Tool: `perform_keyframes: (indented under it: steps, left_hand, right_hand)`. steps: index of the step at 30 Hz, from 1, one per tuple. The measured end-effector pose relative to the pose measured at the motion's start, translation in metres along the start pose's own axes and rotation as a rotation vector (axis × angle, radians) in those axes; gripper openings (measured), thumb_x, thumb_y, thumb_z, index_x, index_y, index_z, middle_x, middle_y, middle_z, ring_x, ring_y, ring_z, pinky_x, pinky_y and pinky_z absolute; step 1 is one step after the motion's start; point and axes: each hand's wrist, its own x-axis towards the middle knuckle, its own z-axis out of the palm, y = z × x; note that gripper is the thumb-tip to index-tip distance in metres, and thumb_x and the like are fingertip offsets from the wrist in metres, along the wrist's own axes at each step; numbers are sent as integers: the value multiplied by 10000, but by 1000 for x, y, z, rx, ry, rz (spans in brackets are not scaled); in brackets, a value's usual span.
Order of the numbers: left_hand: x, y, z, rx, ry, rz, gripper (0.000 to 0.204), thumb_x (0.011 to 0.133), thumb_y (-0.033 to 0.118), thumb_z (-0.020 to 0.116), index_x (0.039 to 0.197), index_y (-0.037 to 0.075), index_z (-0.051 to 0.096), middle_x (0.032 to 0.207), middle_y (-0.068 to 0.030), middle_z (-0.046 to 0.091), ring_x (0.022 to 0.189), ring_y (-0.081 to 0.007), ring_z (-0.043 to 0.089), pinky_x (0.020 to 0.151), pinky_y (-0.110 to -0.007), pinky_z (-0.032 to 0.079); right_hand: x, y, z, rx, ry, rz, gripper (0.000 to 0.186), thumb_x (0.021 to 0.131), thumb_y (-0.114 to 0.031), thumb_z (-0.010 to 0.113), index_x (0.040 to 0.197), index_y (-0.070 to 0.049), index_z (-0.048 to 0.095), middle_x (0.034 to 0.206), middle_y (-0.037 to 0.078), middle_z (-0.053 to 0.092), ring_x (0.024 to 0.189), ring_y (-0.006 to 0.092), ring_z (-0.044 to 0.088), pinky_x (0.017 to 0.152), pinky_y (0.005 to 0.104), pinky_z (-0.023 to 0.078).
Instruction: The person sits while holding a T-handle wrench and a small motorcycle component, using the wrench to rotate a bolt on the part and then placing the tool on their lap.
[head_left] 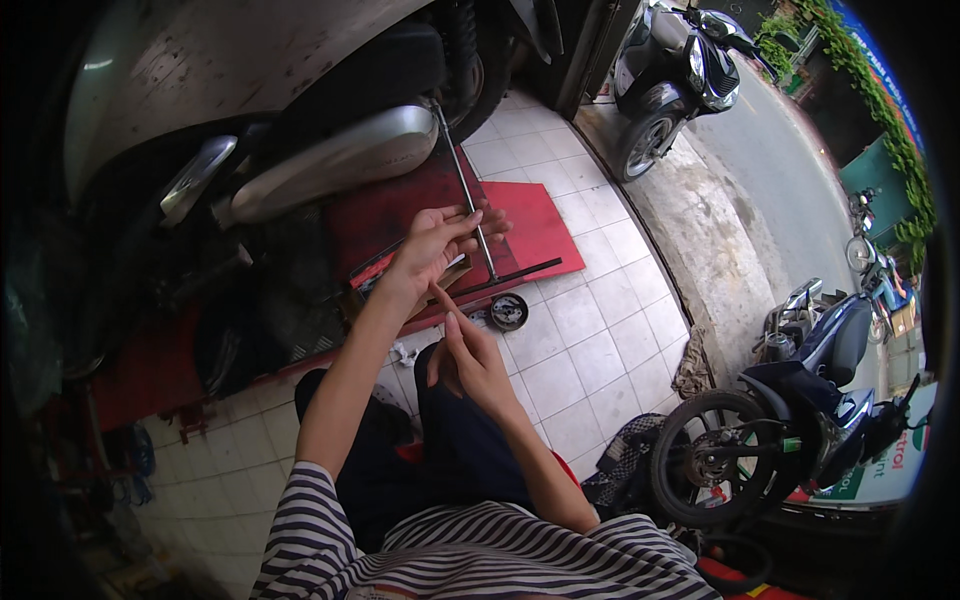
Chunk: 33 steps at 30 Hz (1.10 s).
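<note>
My left hand [438,242] is loosely round the shaft of a long T-handle wrench [464,172], the thumb on the near side and the fingertips showing beyond it. The wrench's far end meets the scooter [340,150] by the silver cover, close to the wheel; its dark crossbar points toward me and to the right. Just below, my right hand [470,360] holds nothing, its thumb and index finger stretched out. The index fingertip reaches the heel of my left palm; whether it touches I cannot tell.
The scooter stands over a red platform [535,225]. A round dark dish [508,311] with small parts sits on the white tiles [610,350]. A dark motorbike [800,420] is at the right, with dark cloth [630,455] beside its wheel. Another scooter [680,70] stands by the street.
</note>
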Motion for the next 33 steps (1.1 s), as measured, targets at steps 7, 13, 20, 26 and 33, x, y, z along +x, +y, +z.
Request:
perform_keyframes:
  steps: [7, 13, 20, 26, 33]
  left_hand:
    - [-3, -2, 0, -46, 13, -1, 238, 994, 18, 521, 1196, -109, 522, 1227, -256, 619, 1127, -340, 652, 971, -385, 580]
    - [0, -4, -5, -61, 9, 0, 229, 997, 13, 512, 1190, -109, 514, 1238, -269, 611, 1132, -347, 648, 984, -392, 575]
    - [-1, -2, -4, -56, -1, 18, 242, 999, 12, 505, 1213, -101, 509, 1231, -269, 618, 1143, -344, 642, 1001, -405, 564]
    - [-6, -10, 3, -25, 1, 18, 242, 1022, 62, 481, 1206, -91, 515, 1209, -242, 634, 1135, -325, 649, 968, -399, 580]
    - [-74, -22, -7, 143, 12, -23, 239, 1024, 126, 517, 1206, -24, 556, 1124, -164, 680, 912, -236, 721, 788, -335, 608]
  right_hand:
    - [9, 12, -51, 70, 288, 30, 633, 1071, -526, 246, 1570, -138, 231, 632, 64, 589, 415, 50, 334, 404, 209, 209]
    - [1, -23, -23, -57, 257, -190, 594, 1092, -405, 275, 1579, -85, 162, 568, 45, 542, 432, 97, 486, 415, 230, 354]
    - [0, 20, -39, 53, 141, 78, 600, 1089, -465, 216, 1580, -123, 179, 624, 77, 592, 401, 77, 395, 395, 209, 294]
    - [-9, -14, -60, -175, 489, -375, 489, 1093, -320, 358, 1455, 0, 429, 614, -51, 443, 516, 25, 344, 485, 210, 274]
    - [55, -36, -93, -238, 626, -355, 405, 1041, -337, 500, 1058, 21, 689, 572, -56, 413, 496, 22, 318, 468, 217, 205]
